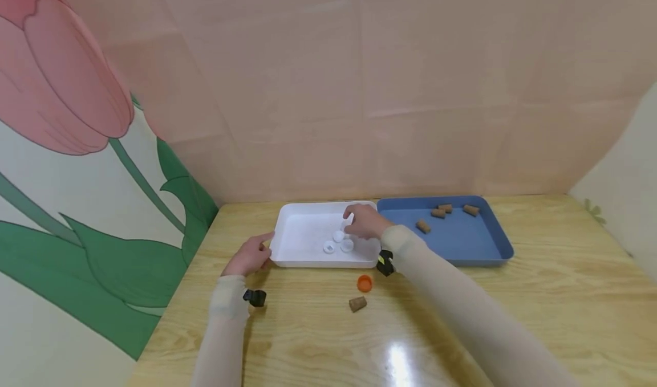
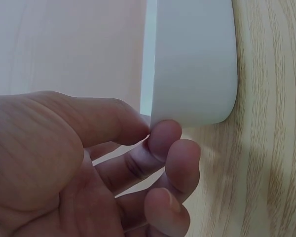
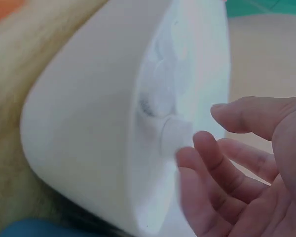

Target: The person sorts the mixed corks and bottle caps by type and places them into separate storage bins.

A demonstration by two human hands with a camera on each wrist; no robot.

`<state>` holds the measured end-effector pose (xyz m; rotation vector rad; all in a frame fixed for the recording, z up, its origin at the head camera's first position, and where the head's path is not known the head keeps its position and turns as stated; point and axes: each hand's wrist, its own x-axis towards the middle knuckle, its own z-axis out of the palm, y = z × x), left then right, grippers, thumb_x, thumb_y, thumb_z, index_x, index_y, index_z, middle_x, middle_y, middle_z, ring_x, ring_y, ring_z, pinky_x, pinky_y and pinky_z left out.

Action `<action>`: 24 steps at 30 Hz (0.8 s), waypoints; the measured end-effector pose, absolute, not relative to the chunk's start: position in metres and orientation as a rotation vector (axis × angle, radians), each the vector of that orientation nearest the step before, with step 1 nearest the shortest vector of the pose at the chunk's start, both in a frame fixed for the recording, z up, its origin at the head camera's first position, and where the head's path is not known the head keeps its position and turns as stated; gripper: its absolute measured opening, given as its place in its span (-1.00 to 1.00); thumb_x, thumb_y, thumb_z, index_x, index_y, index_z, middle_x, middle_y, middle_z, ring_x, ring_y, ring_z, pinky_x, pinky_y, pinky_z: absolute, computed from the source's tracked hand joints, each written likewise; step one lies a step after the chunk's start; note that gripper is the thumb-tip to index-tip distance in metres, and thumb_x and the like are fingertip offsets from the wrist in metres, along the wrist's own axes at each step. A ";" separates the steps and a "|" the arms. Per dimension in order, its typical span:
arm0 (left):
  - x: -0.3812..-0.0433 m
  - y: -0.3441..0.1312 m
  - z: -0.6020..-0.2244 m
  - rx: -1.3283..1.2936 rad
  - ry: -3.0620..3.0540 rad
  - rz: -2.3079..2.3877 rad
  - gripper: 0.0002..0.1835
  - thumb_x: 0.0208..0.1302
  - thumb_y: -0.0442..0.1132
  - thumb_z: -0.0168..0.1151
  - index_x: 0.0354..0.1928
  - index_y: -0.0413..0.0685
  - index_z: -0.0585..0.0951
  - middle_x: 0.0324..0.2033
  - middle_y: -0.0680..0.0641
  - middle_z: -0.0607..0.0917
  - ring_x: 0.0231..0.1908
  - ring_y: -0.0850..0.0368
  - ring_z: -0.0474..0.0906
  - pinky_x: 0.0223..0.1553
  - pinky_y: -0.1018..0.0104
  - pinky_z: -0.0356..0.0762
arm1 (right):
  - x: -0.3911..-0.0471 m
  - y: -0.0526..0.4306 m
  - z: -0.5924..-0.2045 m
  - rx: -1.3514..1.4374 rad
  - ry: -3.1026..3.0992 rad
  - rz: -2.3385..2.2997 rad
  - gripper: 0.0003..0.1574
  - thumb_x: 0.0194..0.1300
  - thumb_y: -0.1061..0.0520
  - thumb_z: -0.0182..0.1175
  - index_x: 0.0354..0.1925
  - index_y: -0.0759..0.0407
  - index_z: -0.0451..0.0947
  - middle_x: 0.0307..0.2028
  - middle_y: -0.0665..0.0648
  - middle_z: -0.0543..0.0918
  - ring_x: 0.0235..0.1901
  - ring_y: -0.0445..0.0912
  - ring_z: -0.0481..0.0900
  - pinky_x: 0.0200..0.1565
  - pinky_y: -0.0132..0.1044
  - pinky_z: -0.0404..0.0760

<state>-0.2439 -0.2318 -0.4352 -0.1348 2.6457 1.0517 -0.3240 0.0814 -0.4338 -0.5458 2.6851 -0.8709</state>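
Observation:
A white tray [image 1: 300, 227] lies on the wooden table, with several white bottle caps [image 1: 329, 247] in its right half. My left hand [image 1: 248, 256] is at the tray's left front corner. In the left wrist view, its thumb and index finger [image 2: 165, 138] pinch the tray's rim while the other fingers curl loosely beside it. My right hand [image 1: 366, 220] hovers over the right side of the tray, close to the caps. The right wrist view has its thumb and fingers apart, nothing between them, beside a white cap [image 3: 175, 136]. The hand partly hides the caps.
To the right, a blue tray [image 1: 462, 241] adjoins the white one and holds several corks [image 1: 423, 226]. In front of the white tray, an orange bottle cap [image 1: 365, 284] and a single cork [image 1: 357, 304] lie on the table [image 1: 297, 330]. A cloth-covered wall [image 1: 308, 119] rises behind.

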 end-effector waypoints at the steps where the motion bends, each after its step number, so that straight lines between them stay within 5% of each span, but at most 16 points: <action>1: -0.244 -0.232 -0.435 -0.131 2.646 1.052 -0.39 0.47 -0.32 -0.01 0.53 0.00 0.24 -0.44 -0.23 0.59 -0.56 0.03 0.41 -0.51 0.28 0.37 | -0.321 0.083 -0.433 -0.583 2.702 -0.878 -0.55 0.29 0.11 0.31 0.09 0.28 0.56 -0.29 0.18 0.67 -0.40 -0.04 0.60 -0.31 -0.20 0.61; 14: -0.244 -0.234 -0.436 -0.134 2.644 1.048 -0.39 0.47 -0.32 -0.01 0.54 0.01 0.23 -0.46 -0.21 0.58 -0.56 0.04 0.40 -0.51 0.29 0.37 | -0.245 0.115 -0.431 -0.931 2.624 -1.055 -0.83 0.26 0.11 0.34 -0.15 0.07 0.67 -0.49 -0.06 0.57 -0.54 -0.18 0.44 -0.43 -0.29 0.45; 24: -0.244 -0.237 -0.439 -0.116 2.644 1.072 -0.39 0.48 -0.33 -0.03 0.54 -0.01 0.22 -0.45 -0.24 0.58 -0.58 0.06 0.40 -0.54 0.30 0.36 | -0.208 0.136 -0.455 -1.006 2.394 -1.086 -0.66 0.28 0.15 0.34 0.03 0.15 0.65 -0.49 -0.07 0.59 -0.48 -0.21 0.50 -0.38 -0.32 0.54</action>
